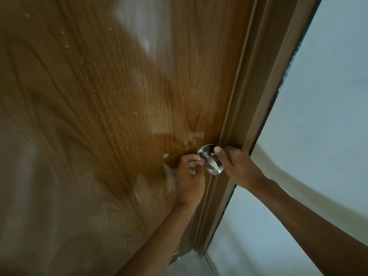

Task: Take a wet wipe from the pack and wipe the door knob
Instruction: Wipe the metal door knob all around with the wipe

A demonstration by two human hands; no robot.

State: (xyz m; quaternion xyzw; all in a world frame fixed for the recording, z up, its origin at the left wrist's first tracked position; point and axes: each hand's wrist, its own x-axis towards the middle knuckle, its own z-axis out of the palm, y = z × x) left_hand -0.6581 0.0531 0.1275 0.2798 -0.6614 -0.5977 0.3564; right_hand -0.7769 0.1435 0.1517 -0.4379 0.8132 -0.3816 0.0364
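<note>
Brushed-steel round door knob on the brown wooden door: left hand fingers curl beside it, right hand grips it; no wipe visible.

The right hand hides its fingers behind the door knob; any wipe there cannot be seen.

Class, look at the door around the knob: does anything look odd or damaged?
Yes. The door carries pale specks and smears, thickest just above the knob, like dried splashes. No wipe shows in either hand.
</note>
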